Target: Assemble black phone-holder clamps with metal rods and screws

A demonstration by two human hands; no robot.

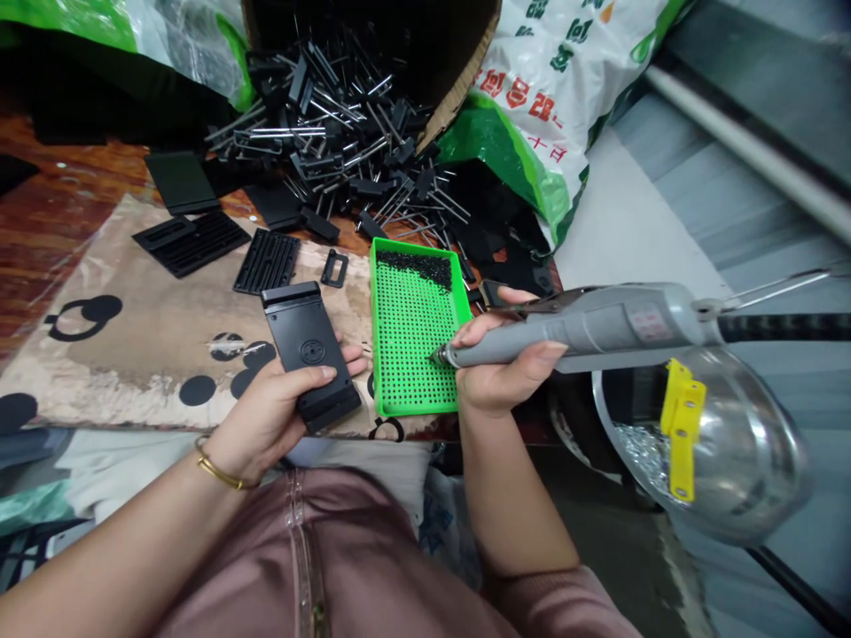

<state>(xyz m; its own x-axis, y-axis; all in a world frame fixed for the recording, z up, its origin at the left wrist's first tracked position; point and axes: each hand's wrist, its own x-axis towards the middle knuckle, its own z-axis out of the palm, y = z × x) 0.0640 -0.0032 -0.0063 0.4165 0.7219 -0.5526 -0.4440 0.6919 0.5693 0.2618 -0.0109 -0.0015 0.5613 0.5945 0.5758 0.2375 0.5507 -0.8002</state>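
The left hand [266, 412] grips a black plastic plate [307, 341] closed between thumb and fingers, holding it above a printed paper sheet [152, 310] on the wooden tabletop [40, 248]. The right hand [502, 372] is closed around a grey rotary tool [598, 332], its tip right at the edge of a green perforated tray [412, 354]; whether the tip touches the tray, I cannot tell. Black granules [405, 268] lie along the tray's far end. Beyond it, a tipped cardboard box [452, 62] spills a heap of black parts with metal pins [332, 133]. Loose black plates [191, 242] lie on the sheet. To the right hangs a metal lamp shade [731, 443] with a yellow bracket [682, 430], and a printed sack [538, 89] sits behind.
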